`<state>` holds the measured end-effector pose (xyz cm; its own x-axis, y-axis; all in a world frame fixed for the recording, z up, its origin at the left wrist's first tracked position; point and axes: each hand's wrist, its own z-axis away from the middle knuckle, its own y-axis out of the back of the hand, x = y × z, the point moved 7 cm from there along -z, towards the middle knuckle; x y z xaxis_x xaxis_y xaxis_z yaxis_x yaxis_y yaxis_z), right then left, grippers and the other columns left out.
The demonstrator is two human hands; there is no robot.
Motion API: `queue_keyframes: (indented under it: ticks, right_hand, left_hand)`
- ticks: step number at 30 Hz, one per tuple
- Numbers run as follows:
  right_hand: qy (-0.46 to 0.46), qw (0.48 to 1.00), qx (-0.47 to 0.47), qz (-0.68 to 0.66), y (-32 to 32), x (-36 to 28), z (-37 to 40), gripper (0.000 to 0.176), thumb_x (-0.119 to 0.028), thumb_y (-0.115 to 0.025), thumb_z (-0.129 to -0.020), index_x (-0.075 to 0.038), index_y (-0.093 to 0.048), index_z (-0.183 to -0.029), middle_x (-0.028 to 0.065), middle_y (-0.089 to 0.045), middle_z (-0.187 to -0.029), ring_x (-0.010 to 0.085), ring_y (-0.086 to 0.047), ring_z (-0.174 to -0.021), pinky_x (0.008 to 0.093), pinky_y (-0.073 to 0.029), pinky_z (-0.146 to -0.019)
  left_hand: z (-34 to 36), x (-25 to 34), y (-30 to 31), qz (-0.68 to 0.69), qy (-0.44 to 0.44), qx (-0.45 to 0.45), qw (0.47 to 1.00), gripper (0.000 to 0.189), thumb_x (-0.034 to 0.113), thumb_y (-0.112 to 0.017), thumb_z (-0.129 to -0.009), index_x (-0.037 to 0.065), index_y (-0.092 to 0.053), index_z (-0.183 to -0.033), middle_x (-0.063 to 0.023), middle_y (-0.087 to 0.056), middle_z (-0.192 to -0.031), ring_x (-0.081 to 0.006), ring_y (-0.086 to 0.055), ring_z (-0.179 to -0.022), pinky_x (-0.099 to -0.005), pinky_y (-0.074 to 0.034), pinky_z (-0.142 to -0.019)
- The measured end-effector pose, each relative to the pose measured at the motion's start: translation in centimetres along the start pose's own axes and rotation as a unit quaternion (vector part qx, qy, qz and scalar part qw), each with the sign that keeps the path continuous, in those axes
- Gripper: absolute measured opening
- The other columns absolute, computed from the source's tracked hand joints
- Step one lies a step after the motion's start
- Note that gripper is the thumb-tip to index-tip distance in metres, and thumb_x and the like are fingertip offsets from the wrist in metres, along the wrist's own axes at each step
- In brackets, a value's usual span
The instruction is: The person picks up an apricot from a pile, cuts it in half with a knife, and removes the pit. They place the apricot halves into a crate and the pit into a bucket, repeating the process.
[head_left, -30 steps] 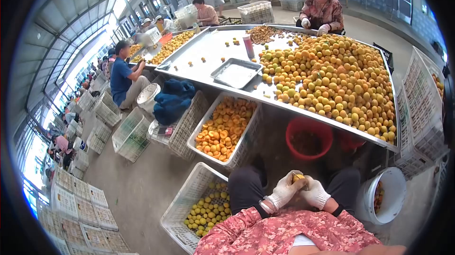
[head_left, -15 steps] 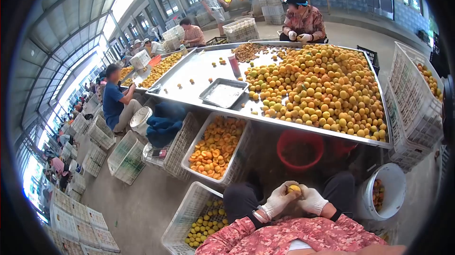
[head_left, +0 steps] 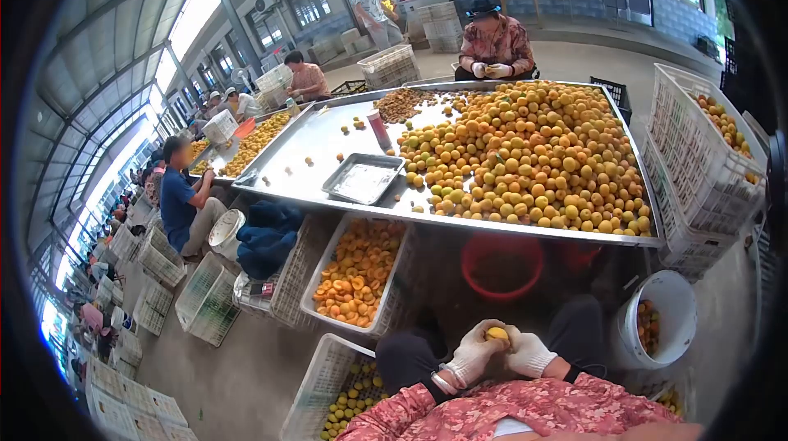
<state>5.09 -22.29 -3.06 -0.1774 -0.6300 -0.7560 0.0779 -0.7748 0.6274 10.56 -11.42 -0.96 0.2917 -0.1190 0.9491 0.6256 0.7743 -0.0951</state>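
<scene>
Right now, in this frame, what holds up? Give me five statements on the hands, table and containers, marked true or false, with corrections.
1. The left hand and right hand both wear white gloves. True.
2. The hands hold a red tub between them. False: they hold a fruit; the red tub is below the table edge.
3. The tray lies right of the pile, as seen here. False: the tray lies left of the pile.
4. A white bucket stands on the person's right side. True.
5. The cut fruit lies in the tray. False: the cut fruit is in a crate in front of the table.
</scene>
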Motion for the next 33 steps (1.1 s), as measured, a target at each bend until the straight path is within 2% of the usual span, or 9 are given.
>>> queue_keyframes:
  ticks: [5, 7, 13, 16, 23, 25, 26, 29, 33]
  right_hand:
    - [-0.012, 1.000, 0.005, 0.014, 0.7, -0.3, 0.4, 0.047, -0.021, -0.054, -0.085, -0.007, -0.041, -0.128, 0.0279, -0.066, -0.088, 0.0462, -0.064, -0.084, 0.0522, -0.050, -0.074]
    - [-0.050, 0.998, -0.031, 0.008, 0.4, 0.3, 0.3, 0.061, -0.029, -0.065, -0.081, -0.008, -0.043, -0.134, 0.0261, -0.067, -0.099, 0.0438, -0.064, -0.095, 0.0451, -0.053, -0.082]
    - [-0.022, 0.999, -0.032, -0.028, -0.7, 1.6, 0.1, 0.063, -0.035, -0.069, -0.082, -0.009, -0.044, -0.133, 0.0250, -0.067, -0.104, 0.0410, -0.065, -0.098, 0.0426, -0.053, -0.083]
    - [0.021, 0.998, -0.008, -0.056, -0.1, 0.3, 0.8, 0.048, -0.027, -0.058, -0.087, -0.009, -0.044, -0.129, 0.0267, -0.066, -0.094, 0.0444, -0.064, -0.090, 0.0473, -0.052, -0.077]
    - [0.009, 0.993, -0.034, -0.111, -0.5, 1.2, 0.2, 0.047, -0.028, -0.059, -0.088, -0.007, -0.046, -0.128, 0.0270, -0.066, -0.100, 0.0437, -0.064, -0.094, 0.0456, -0.052, -0.080]
    - [0.038, 0.992, -0.050, -0.113, -2.0, 2.2, 0.0, 0.061, -0.035, -0.071, -0.084, -0.009, -0.047, -0.134, 0.0205, -0.067, -0.109, 0.0326, -0.066, -0.103, 0.0372, -0.052, -0.087]
    - [0.015, 0.994, -0.064, -0.091, -1.8, 2.3, 0.3, 0.060, -0.033, -0.070, -0.084, -0.009, -0.047, -0.135, 0.0197, -0.067, -0.110, 0.0323, -0.065, -0.104, 0.0374, -0.051, -0.088]
    - [0.070, 0.992, -0.039, -0.100, -0.5, 0.1, 1.2, 0.050, -0.030, -0.060, -0.088, -0.006, -0.047, -0.130, 0.0252, -0.066, -0.103, 0.0419, -0.064, -0.097, 0.0442, -0.052, -0.082]
    - [0.069, 0.986, -0.045, -0.144, 0.2, -1.2, 1.8, 0.052, -0.032, -0.061, -0.087, -0.005, -0.048, -0.129, 0.0249, -0.066, -0.105, 0.0411, -0.064, -0.099, 0.0431, -0.052, -0.083]
  left_hand:
    - [-0.8, -1.8, -0.5, 0.051, 0.027, 0.017, 0.998, 0.037, 0.006, -0.066, -0.074, 0.003, -0.062, -0.111, -0.0078, -0.064, -0.097, -0.0166, -0.060, -0.090, -0.0280, -0.048, -0.085]
    - [-1.0, -2.0, -0.7, 0.058, 0.031, 0.024, 0.998, 0.037, 0.005, -0.066, -0.073, 0.003, -0.063, -0.110, -0.0079, -0.064, -0.097, -0.0166, -0.060, -0.090, -0.0278, -0.049, -0.085]
    - [-0.8, -2.8, -0.7, 0.046, 0.004, 0.044, 0.998, 0.037, 0.000, -0.064, -0.072, 0.002, -0.063, -0.109, -0.0082, -0.064, -0.096, -0.0175, -0.061, -0.090, -0.0279, -0.049, -0.085]
    - [-1.0, -3.6, -0.8, 0.105, -0.013, 0.036, 0.994, 0.038, -0.003, -0.062, -0.071, 0.000, -0.062, -0.109, -0.0086, -0.064, -0.096, -0.0185, -0.061, -0.089, -0.0286, -0.049, -0.084]
    - [-0.6, -3.1, -0.8, 0.118, -0.026, 0.046, 0.992, 0.041, -0.007, -0.058, -0.068, -0.001, -0.062, -0.108, -0.0099, -0.065, -0.097, -0.0195, -0.062, -0.089, -0.0293, -0.050, -0.084]
    - [0.1, -3.9, -1.5, 0.142, -0.016, 0.015, 0.990, 0.042, -0.008, -0.057, -0.068, -0.001, -0.062, -0.109, -0.0102, -0.065, -0.097, -0.0198, -0.062, -0.090, -0.0297, -0.051, -0.085]
    - [0.4, -3.3, -1.5, 0.144, -0.022, 0.023, 0.989, 0.043, -0.009, -0.057, -0.068, -0.001, -0.061, -0.109, -0.0104, -0.065, -0.098, -0.0202, -0.062, -0.090, -0.0301, -0.051, -0.085]
    - [0.8, -3.4, -1.1, 0.146, -0.033, 0.042, 0.988, 0.044, -0.010, -0.056, -0.067, -0.001, -0.061, -0.110, -0.0110, -0.065, -0.100, -0.0206, -0.063, -0.090, -0.0310, -0.051, -0.087]
    - [1.8, -2.3, -1.4, 0.160, -0.032, 0.018, 0.986, 0.046, -0.011, -0.056, -0.067, -0.002, -0.060, -0.112, -0.0125, -0.065, -0.101, -0.0222, -0.063, -0.093, -0.0318, -0.051, -0.090]
